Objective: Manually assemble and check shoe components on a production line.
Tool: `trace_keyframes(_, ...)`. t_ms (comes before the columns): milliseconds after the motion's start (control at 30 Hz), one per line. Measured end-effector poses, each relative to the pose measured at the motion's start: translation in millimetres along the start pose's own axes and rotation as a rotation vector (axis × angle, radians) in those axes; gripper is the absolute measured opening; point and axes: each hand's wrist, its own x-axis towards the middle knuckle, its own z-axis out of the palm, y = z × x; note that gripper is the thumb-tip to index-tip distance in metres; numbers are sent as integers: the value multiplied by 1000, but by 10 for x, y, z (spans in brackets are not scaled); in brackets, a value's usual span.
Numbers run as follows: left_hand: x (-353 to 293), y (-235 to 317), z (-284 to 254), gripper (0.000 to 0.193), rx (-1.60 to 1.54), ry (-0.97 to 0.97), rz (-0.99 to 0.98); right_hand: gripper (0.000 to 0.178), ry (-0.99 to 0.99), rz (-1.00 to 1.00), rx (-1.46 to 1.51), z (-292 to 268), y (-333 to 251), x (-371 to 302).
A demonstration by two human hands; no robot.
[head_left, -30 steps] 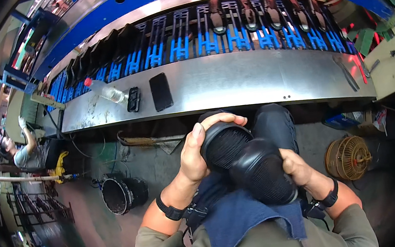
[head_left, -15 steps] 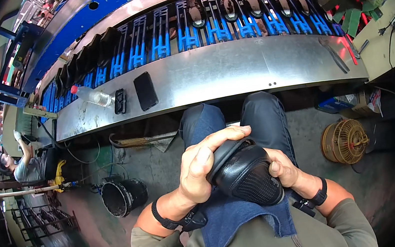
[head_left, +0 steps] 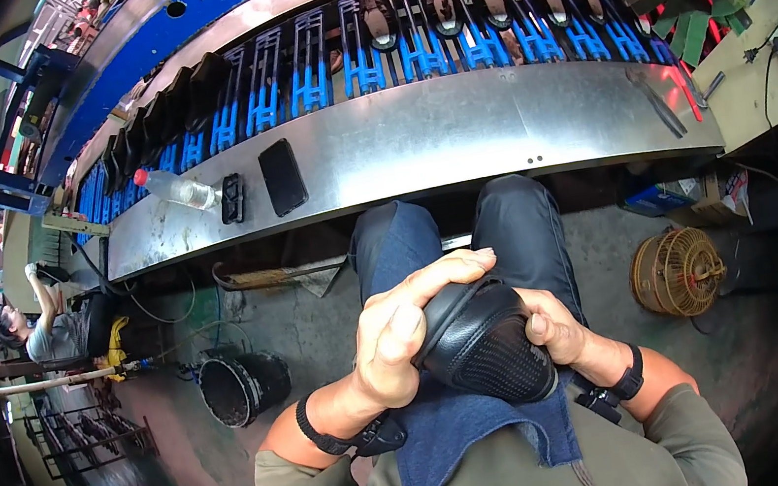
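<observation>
Over my lap I hold a black leather shoe (head_left: 491,360) with a rounded, perforated front that points toward me. My left hand (head_left: 394,334) grips its left and far side, the fingers stretched along the dark edge and the thumb raised off it. My right hand (head_left: 555,323) is closed on the shoe's right side, thumb and fingers bent against the leather. The inside of the shoe is hidden. Beneath it a blue denim apron (head_left: 476,435) covers my lap.
Across my knees runs a metal bench (head_left: 414,135) with a phone (head_left: 282,176), a bottle (head_left: 177,187) and pliers (head_left: 656,104). Behind it, several shoes (head_left: 437,3) sit on a blue rack. A bucket (head_left: 231,389) and a round fan (head_left: 678,272) stand on the floor. Someone (head_left: 48,326) sits far left.
The shoe has turned slightly in my hands, so its dark edge and the opening beyond it show less. Both hands keep their hold. The view has shifted a little.
</observation>
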Motion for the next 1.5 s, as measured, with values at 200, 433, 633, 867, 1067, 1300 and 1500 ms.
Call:
trace_keyframes(200, -138, 138, -64, 62, 163, -28, -6, 88, -37, 31, 56, 20, 39, -24)
trace_keyframes(433, -80, 157, -12, 71, 560, -114, 204, 84, 38, -7, 100, -20, 111, 2)
trace_keyframes(633, -72, -49, 206, 79, 714, 88, 339, 99, 125, 64, 77, -60, 61, -41)
trace_keyframes(867, 48, -244, 365, 89, 403, 62, 224, 81, 189, -43, 482, -133, 95, -47)
trace_keyframes(1067, 283, -115, 278, 86, 584, -10, 202, 82, 331, -72, 669, 9, -16, 18)
trace_keyframes(1300, 394, -63, 52, 65, 484, -208, 120, 86, 8, -50, 977, -93, 111, 42)
trace_keyframes(1500, 401, -5, 31, 75, 524, -129, 165, 79, 151, -58, 837, 4, -34, 151)
